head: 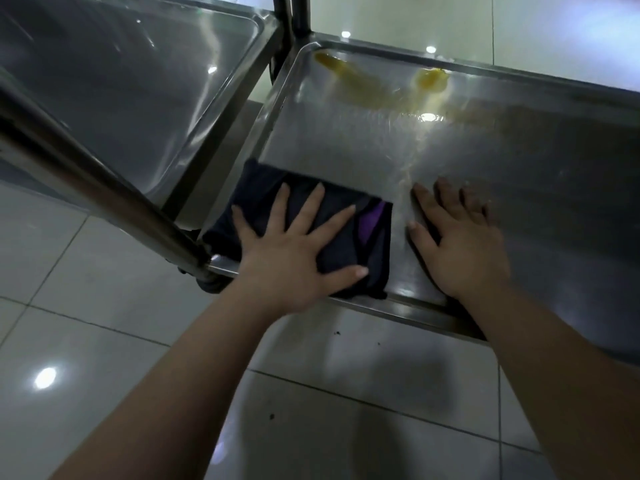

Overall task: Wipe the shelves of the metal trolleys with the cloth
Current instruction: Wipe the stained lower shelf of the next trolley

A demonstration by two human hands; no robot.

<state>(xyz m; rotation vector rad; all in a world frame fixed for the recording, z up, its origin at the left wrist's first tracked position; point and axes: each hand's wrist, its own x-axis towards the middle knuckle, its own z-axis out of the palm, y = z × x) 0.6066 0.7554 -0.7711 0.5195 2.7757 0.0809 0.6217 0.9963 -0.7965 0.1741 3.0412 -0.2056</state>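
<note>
- Five spread fingers of left hand, straight, pressing flat on cloth.
- Dark navy, folded, purple patch showing; lying in 7 o'clock corner of shelf, against near rim.
- Right hand at 3 o'clock of cloth, fingers straight, flat on bare steel, holding nothing.
- Yellow smears at 12 o'clock by far rim; open steel between.
- Second trolley shelf at 10 o'clock.
</note>
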